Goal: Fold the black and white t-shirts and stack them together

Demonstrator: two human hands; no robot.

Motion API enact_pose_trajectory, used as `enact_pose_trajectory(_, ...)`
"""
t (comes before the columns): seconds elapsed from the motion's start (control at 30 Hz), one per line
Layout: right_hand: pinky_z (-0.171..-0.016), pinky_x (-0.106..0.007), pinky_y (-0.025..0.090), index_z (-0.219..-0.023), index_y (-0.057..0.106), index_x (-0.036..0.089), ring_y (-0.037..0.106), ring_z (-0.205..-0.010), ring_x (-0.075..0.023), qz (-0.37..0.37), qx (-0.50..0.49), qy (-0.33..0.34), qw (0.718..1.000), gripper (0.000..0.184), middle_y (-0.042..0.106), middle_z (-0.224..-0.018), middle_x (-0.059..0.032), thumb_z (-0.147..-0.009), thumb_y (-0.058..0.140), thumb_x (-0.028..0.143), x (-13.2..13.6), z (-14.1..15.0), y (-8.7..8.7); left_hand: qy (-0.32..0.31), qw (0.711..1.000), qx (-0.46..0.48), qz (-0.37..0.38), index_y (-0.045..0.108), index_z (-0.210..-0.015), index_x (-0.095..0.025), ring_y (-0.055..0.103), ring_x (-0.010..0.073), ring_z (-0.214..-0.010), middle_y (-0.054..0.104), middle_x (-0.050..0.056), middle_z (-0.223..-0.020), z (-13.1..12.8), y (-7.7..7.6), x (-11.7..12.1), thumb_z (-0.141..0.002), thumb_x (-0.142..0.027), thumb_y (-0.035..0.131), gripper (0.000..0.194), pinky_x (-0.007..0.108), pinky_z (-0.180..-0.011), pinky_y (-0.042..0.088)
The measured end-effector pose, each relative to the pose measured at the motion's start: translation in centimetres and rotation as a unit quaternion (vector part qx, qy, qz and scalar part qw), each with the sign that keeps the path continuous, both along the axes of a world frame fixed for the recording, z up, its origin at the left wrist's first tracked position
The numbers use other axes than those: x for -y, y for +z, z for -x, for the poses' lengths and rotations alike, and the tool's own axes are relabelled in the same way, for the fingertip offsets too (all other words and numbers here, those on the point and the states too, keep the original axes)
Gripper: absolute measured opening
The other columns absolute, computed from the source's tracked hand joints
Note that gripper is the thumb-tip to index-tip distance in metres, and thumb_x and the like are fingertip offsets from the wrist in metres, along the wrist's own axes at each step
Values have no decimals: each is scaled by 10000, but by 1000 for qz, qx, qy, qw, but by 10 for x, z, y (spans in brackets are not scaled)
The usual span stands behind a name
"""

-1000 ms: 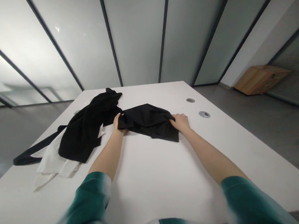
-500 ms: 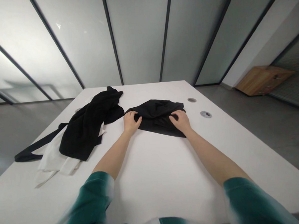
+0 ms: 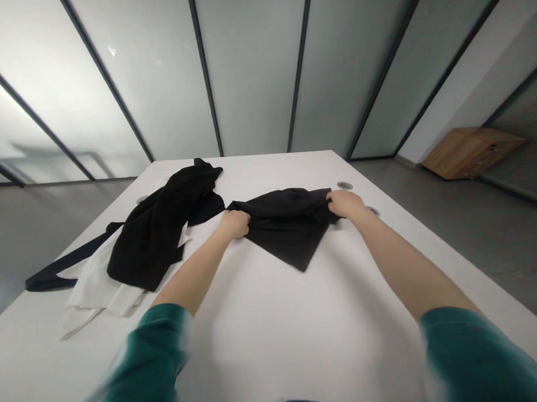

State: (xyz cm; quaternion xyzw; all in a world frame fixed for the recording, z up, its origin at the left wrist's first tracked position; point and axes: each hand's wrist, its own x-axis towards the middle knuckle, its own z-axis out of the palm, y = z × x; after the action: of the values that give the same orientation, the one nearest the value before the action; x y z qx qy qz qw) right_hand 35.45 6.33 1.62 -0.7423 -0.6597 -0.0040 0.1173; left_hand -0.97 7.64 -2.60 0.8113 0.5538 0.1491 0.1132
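Observation:
A small black garment (image 3: 288,227) hangs stretched between my two hands over the middle of the white table (image 3: 276,322). My left hand (image 3: 234,223) is closed in a fist on its left edge. My right hand (image 3: 345,202) is closed on its right edge, a little higher. A loose corner of the cloth droops down to the tabletop between my arms. Both forearms are bare below green sleeves.
A heap of black cloth (image 3: 161,229) lies on the table's left part, over a white garment (image 3: 96,287), with a black strap (image 3: 59,271) trailing to the left edge. Two round cable ports (image 3: 344,186) sit near my right hand. A wooden cabinet (image 3: 470,151) stands at the far right.
My hands moved apart and lifted the black garment, pulling it taut. Before, it lay bunched on the table under both hands.

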Motion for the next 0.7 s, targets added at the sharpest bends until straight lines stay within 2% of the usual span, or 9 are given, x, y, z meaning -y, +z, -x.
enact_pose_trajectory(0.1,-862,-462,475,-809,735,188,636,-960,-310,-168,-61,-44,983,179,680,-946,-143,-730,585,131,-15,-20,43,66,998,9,-5,557,-564,-201,619,442,-1043,649,159,-737,20,21,-14,-663,-374,750,278,621,-962,379)
enact_pose_trajectory(0.17,-904,-453,474,-878,730,180,623,-996,-287,-282,-134,5,950,223,668,-988,-132,-773,534,157,-20,-15,67,64,996,31,-58,639,-733,-193,595,452,-1095,666,175,-888,18,38,-11,-649,-424,777,282,601,-971,394)
enact_pose_trajectory(0.23,-898,-428,490,-932,718,170,623,-975,-256,-338,-217,73,913,256,671,-980,-114,-802,497,181,-17,10,82,24,990,73,-119,657,-1033,-190,586,430,-1128,640,171,-1083,-2,53,0,-642,-475,795,502,543,-986,418)
enact_pose_trajectory(0.3,-838,-398,518,-978,703,174,634,-889,-223,-331,-300,146,883,272,678,-939,-83,-827,481,218,-7,49,88,-17,979,132,-156,536,-1299,-206,590,378,-1147,594,145,-1208,-33,66,15,-659,-540,787,765,459,-995,439)
enact_pose_trajectory(0.33,-814,-385,527,-1000,697,184,634,-856,-209,-311,-332,190,870,276,681,-924,-65,-841,481,245,0,69,89,-27,972,164,-164,481,-1356,-207,591,354,-1153,596,132,-1212,-48,71,21,-680,-537,778,809,421,-989,449)
enact_pose_trajectory(0.4,-795,-361,534,-1051,686,212,636,-840,-192,-256,-368,281,849,277,685,-937,-36,-853,516,305,17,102,86,-31,957,234,-168,457,-1364,-210,612,328,-1124,633,100,-1154,-71,80,31,-732,-477,755,748,397,-953,475)
enact_pose_trajectory(0.47,-792,-343,535,-1123,659,249,642,-863,-184,-245,-397,324,823,310,683,-1004,-23,-859,549,369,30,114,81,-16,930,320,-179,518,-1276,-213,638,305,-1069,669,64,-1063,-75,88,36,-765,-391,727,580,400,-923,500)
enact_pose_trajectory(0.57,-778,-338,529,-1082,652,261,648,-853,-180,-290,-432,271,810,300,672,-1041,-32,-843,560,417,38,92,61,45,849,477,-221,573,-1131,-191,656,257,-1008,680,25,-983,-38,107,43,-766,-316,687,402,395,-920,528)
enact_pose_trajectory(0.7,-653,-324,497,-785,625,206,581,-647,-166,-287,-468,88,831,242,636,-737,-21,-773,524,427,40,48,2,160,672,652,-313,434,-1230,-169,648,188,-1036,640,24,-1118,57,151,63,-832,-239,507,411,386,-946,548)
